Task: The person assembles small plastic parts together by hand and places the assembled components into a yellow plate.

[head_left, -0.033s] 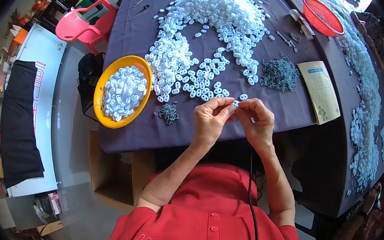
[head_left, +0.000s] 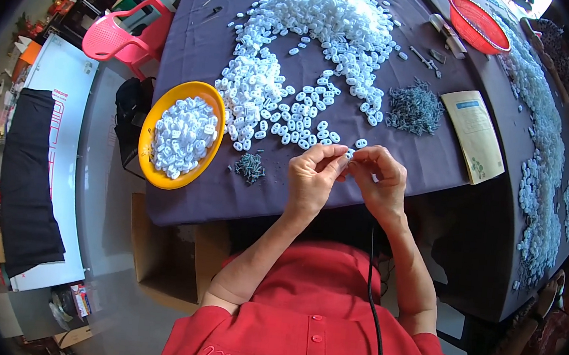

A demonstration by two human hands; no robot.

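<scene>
Hands, head view: your left hand (head_left: 310,173) and right hand (head_left: 385,180) meet over the near edge of the desk (head_left: 204,53), thumb and fingertips of each pinching a small white piece (head_left: 349,153) between them. Your fingers mostly cover it; whether a grey pin is held too, you cannot tell. Positions from your hands: yellow bowl (head_left: 217,140) of similar pieces, 9 o'clock; small grey cluster (head_left: 250,169), between 8 and 9; loose oval pieces (head_left: 304,114), between 10 and 11; white heap (head_left: 327,17), towards 12; larger grey pile (head_left: 414,108), between 1 and 2. Handling: the piece looks light, stiff and smooth, likelier to slip than break; take it by its rounded rim, fingertips clear of its face.
</scene>
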